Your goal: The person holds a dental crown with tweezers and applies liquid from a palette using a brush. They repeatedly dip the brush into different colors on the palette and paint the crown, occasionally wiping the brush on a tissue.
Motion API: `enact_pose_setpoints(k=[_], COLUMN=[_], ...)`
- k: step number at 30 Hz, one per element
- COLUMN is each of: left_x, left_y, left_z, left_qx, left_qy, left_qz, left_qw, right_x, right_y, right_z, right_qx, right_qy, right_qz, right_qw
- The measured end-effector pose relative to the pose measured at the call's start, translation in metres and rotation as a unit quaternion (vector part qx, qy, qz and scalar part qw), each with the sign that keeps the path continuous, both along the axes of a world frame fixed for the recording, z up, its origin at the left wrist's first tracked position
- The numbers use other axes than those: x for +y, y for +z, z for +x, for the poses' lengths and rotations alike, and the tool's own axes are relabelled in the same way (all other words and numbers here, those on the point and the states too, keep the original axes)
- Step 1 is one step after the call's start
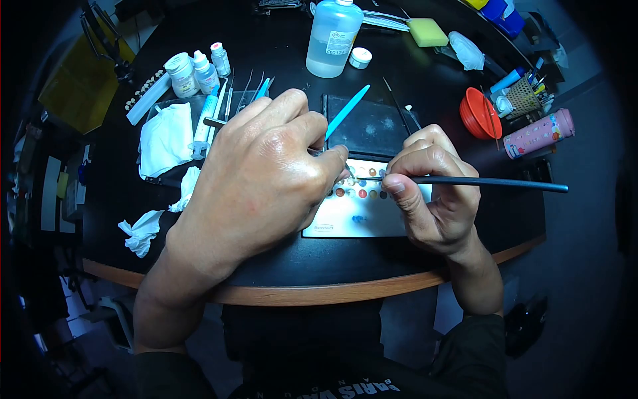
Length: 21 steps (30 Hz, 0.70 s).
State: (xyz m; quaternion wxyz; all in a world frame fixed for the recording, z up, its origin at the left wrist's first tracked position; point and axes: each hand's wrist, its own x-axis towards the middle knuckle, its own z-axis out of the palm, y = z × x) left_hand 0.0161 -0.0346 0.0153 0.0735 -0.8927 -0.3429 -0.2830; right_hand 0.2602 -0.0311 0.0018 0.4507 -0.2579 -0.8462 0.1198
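Observation:
My right hand [438,193] pinches a thin paintbrush [492,182], its dark handle pointing right and its fine tip reaching left toward my left fingertips. My left hand [266,159] is closed, back of the hand up, with thumb and fingers pressed together near the brush tip. What it grips is mostly hidden and I cannot tell its kind; a flat metal end [214,122] pokes out behind the knuckles. Beneath both hands lies a white palette [359,225] with rows of coloured paint wells and a blue smear.
Behind the palette is a dark flat case [365,130] with a blue stick [349,110] across its edge. A large bottle [334,40] stands at the back. Left are small bottles [181,74], folded white cloth [166,139] and crumpled tissue [141,233]; right, red bowls [480,113] and a pink tumbler [539,133].

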Motion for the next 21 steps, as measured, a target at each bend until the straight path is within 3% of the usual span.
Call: enact_pose_setpoints(k=[6,11,16,21], left_x=[0.001,0.007,0.010,0.011], left_y=[0.000,0.001,0.003,0.004], left_z=[-0.001,-0.004,-0.008,-0.009], left_qx=[-0.016,-0.090,-0.105,-0.092], left_qy=[-0.006,-0.036,-0.037,-0.033], left_qz=[-0.011,-0.069,-0.103,-0.106], left_qw=[1.000,0.993,0.988,0.990], right_x=[0.000,0.000,0.000,0.001], right_y=[0.002,0.003,0.005,0.009], right_z=[0.001,0.006,0.012,0.015], right_qx=[0.000,0.065,0.145,0.131], right_qy=[0.010,0.024,0.058,0.068], right_qz=[0.007,0.006,-0.057,-0.098], right_qw=[1.000,0.998,0.986,0.984])
